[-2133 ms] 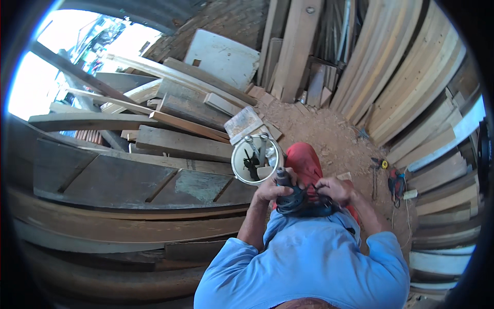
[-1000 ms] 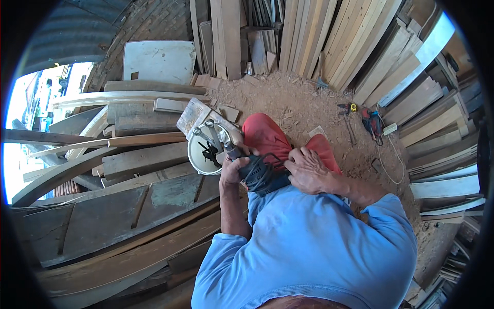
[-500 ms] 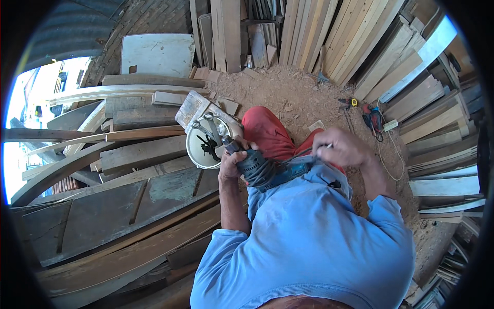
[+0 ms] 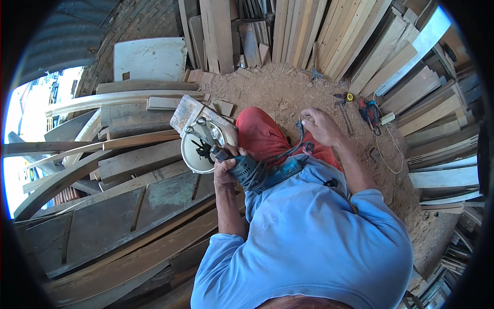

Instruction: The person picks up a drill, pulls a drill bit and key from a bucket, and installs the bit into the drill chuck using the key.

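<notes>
A blue-green power drill [image 4: 282, 172] rests across my lap with its chuck pointing left. My left hand [image 4: 225, 167] is wrapped around the drill's front end, just behind the chuck. The drill's dark power cord [image 4: 253, 178] is coiled around the body, and a free length rises from it to my right hand [image 4: 321, 126]. That hand is raised over my right thigh, thumb and fingers pinching the cord. Beside my left hand stands a white bucket [image 4: 191, 166] with metal tools and black pieces in it.
A whitish board [image 4: 186, 110] lies behind the bucket. Stacked planks [image 4: 136, 167] fill the left side. Upright boards [image 4: 298, 36] lean along the back and right. On the sawdust-covered floor [image 4: 262, 85] lie a yellow tape measure [image 4: 350, 97] and a red-and-black tool [image 4: 369, 114].
My right hand has moved slightly left and up, drawing a length of cord up from the drill. The drill and my left hand have shifted a little left in view.
</notes>
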{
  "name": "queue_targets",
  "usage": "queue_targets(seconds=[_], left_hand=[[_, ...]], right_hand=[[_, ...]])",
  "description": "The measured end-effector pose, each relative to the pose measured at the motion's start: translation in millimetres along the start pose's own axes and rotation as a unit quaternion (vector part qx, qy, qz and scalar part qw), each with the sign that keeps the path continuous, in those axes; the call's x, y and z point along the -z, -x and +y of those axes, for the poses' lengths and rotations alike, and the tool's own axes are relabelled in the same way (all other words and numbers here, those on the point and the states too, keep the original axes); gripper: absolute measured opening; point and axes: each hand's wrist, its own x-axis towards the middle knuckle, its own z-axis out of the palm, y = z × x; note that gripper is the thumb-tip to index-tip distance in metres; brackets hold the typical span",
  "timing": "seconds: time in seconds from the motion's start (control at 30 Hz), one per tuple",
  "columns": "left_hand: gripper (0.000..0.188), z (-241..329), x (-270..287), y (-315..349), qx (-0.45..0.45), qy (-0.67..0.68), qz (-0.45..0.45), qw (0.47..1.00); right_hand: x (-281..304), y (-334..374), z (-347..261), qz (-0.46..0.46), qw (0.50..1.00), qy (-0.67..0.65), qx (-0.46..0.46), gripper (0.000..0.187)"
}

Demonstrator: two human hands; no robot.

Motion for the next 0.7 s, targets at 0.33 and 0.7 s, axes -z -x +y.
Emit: queue_targets(seconds=[0.33, 0.7], left_hand=[[0.025, 3.2, -39.0, -48.0, -0.08, -0.05, 0.029, 0.995], [0.024, -34.5, -68.0, -39.8, -0.098, -0.139, 0.126, 0.977]], right_hand=[[-33.3, 12.7, -138.2, -0.092, 0.973, 0.116, 0.175, 0.112], [-28.2, 12.2, -124.4, -0.178, 0.979, 0.064, 0.076, 0.116]])
